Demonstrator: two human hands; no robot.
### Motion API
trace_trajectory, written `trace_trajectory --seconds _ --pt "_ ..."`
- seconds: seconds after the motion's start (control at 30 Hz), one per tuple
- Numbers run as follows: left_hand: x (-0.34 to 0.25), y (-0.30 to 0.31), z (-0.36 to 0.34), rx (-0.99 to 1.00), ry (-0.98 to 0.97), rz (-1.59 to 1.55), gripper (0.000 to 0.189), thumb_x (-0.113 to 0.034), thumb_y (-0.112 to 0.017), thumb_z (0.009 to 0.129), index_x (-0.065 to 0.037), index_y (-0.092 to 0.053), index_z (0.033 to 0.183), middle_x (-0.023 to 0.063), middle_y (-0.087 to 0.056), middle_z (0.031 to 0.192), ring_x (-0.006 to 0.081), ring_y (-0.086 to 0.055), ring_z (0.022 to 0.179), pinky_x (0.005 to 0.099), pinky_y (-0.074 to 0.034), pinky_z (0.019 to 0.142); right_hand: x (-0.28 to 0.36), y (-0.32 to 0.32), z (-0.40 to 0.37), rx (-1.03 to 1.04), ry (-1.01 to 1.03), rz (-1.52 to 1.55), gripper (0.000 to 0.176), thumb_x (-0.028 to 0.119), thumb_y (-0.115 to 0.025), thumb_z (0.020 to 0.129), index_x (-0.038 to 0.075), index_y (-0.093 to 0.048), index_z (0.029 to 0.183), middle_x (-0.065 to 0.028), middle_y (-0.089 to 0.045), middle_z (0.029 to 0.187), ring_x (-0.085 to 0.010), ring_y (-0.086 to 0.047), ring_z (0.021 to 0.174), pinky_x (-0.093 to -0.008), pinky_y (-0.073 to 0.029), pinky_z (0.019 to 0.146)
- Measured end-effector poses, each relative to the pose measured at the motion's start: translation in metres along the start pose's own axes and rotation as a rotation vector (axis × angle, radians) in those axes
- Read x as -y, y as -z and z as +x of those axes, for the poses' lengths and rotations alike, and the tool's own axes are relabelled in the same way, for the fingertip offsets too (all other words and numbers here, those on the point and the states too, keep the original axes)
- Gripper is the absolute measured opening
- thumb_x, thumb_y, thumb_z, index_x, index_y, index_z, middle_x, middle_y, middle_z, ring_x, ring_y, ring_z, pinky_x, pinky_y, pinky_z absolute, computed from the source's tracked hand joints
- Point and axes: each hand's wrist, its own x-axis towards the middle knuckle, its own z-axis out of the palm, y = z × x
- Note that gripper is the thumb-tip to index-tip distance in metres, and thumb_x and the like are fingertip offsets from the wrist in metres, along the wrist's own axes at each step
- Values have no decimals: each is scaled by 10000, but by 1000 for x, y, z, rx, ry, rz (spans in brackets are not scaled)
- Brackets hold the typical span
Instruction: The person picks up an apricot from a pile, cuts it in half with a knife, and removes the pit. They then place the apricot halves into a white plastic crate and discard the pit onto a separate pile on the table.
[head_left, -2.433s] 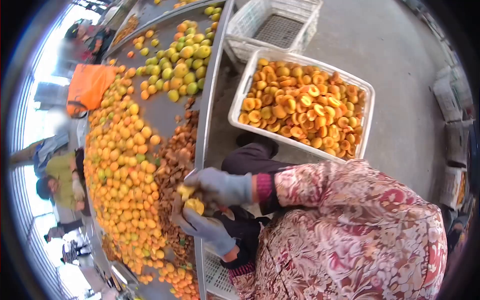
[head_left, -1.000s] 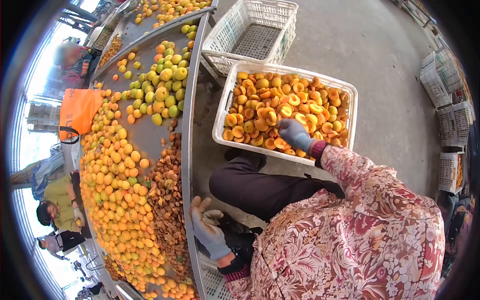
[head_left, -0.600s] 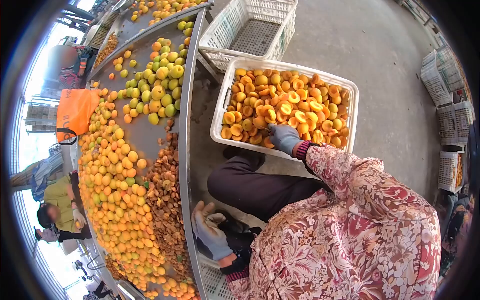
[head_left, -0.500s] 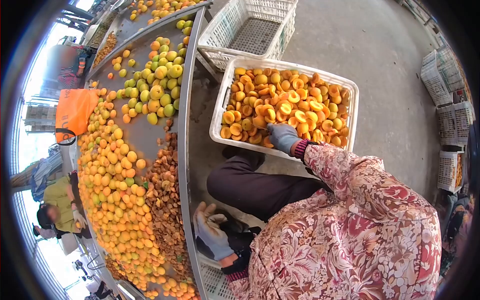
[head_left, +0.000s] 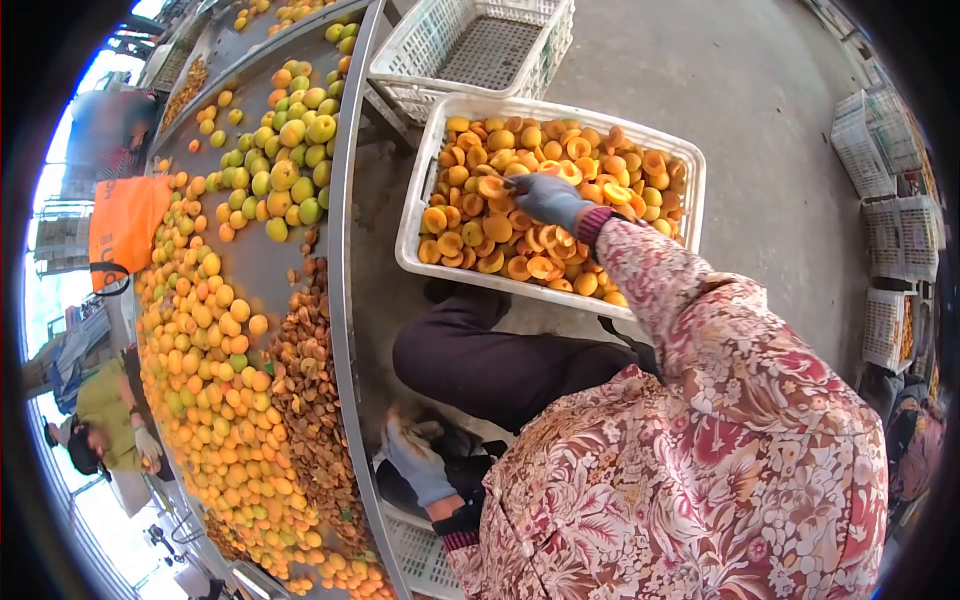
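Observation:
My right hand [head_left: 548,199], in a grey glove, is over a white plastic crate [head_left: 410,225] heaped with halved apricots [head_left: 497,228]. Its fingers are closed, and a thin dark tip shows at them; I cannot make out what it is. My left hand [head_left: 416,458], also gloved, is beside the metal edge of the sorting table [head_left: 343,200], above my lap. Its fingers are loosely bent and apart, with nothing visible in them. Whole apricots [head_left: 215,370] are spread on the table, with a pile of brown pits [head_left: 312,400] along the near edge.
Greener apricots [head_left: 285,165] are heaped farther up the table, near an orange bag [head_left: 128,225]. Another white crate [head_left: 470,60] stands behind the filled one. Stacked crates [head_left: 880,150] line the right side. A co-worker [head_left: 105,420] is across the table.
My right hand has moved up and left across the apricot halves, away from the crate's near rim. My left hand stays by the table edge, its fingers slightly more bent. The view has shifted slightly.

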Motion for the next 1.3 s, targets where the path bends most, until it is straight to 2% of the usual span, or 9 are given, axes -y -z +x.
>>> trace_trajectory --seconds 0.2,0.43,0.53,0.6,0.93,1.1,1.13,1.23,1.3 --pt "47 10 -6 -97 -542 559 363 -107 -377 905 37 -454 1229 146 -587 990 231 -610 840 321 -493 719 38 -27 18 -114 -177 162 358 262 -511 796 196 -598 1137 -213 -536 1145 -349 -547 1043 -407 -437 886" --pt "39 1 -11 61 172 -250 310 -156 -350 940 -8 -458 1190 197 -593 1035 251 -612 909 268 -517 702 62 -61 -44 -333 -34 261 337 192 -552 783 174 -573 1119 -153 -513 1132 -347 -597 882 -415 -491 755" --pt "41 0 -11 72 -25 -111 295 -133 -365 930 11 -466 1168 206 -583 1051 282 -607 908 307 -505 731 45 -50 -84 -181 -88 64 327 201 -556 793 192 -568 1119 -155 -499 1152 -350 -610 835 -425 -499 718" --pt "59 5 -2 -39 -650 554 336 -56 -381 870 31 -438 1189 186 -552 1075 204 -614 701 265 -510 602 6 -45 -88 -291 -18 0 329 163 -572 740 187 -558 1069 -216 -483 1168 -367 -623 800 -450 -497 669" --pt "38 -3 -12 144 -7 79 363 -24 -404 828 26 -444 1185 198 -526 982 332 -582 859 408 -467 764 -83 -15 -137 -154 47 -56 323 157 -591 789 245 -616 1099 -111 -509 1165 -290 -611 909 -389 -501 721" --pt "58 0 -5 7 -622 494 346 -82 -434 814 31 -487 1137 165 -545 964 207 -581 610 296 -487 566 -101 -18 -160 -233 -104 -64 298 174 -571 793 247 -609 1079 -124 -526 1125 -325 -609 888 -404 -501 706" --pt "69 0 -11 144 -91 160 343 -103 -434 836 24 -487 1150 163 -567 1011 205 -588 681 294 -488 581 -109 -21 -164 -310 -55 -37 274 178 -558 796 234 -611 1058 -132 -530 1116 -326 -610 883 -408 -500 703" --pt "44 -9 -10 175 364 -436 330 -111 -420 864 11 -490 1163 157 -577 1039 179 -589 717 278 -488 583 -107 -11 -167 -435 -103 -70 247 160 -538 793 196 -606 1028 -156 -538 1090 -322 -611 871 -417 -497 696" --pt "45 -10 -12 171 85 -147 333 -122 -414 874 5 -486 1174 155 -580 1050 175 -594 729 275 -490 588 -98 6 -157 -229 -417 -112 270 151 -540 787 190 -596 1048 -166 -538 1098 -323 -615 862 -415 -500 684"
